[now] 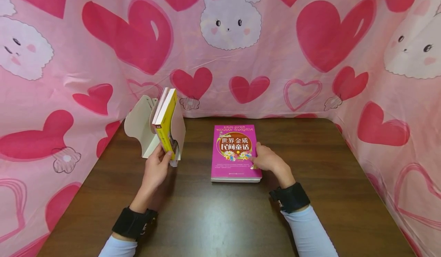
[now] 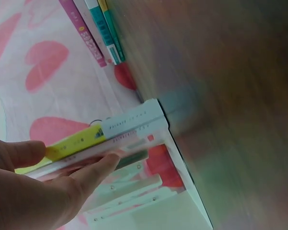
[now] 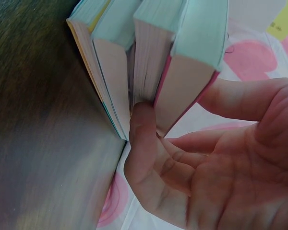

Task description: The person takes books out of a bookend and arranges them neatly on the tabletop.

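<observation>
My left hand (image 1: 156, 168) pinches the lower spine of a yellow book (image 1: 167, 129), thumb on one side and fingers on the other. That book stands upright, slightly tilted, at the white book holder (image 1: 136, 121), with a thinner pinkish-white book (image 2: 122, 143) beside it. On the table, a magenta book (image 1: 232, 169) with a round brown title panel lies on top of a stack. My right hand (image 1: 270, 161) grips this top book at its right edge, thumb over the cover. In the right wrist view, one fingertip (image 3: 143, 112) touches the page edges below it.
Several books (image 3: 113, 55) lie under the magenta one. The brown wooden table (image 1: 210, 218) carries both the stack and the holder. Pink cloth (image 1: 220, 64) printed with hearts and rabbits hangs along the back and both sides of the table.
</observation>
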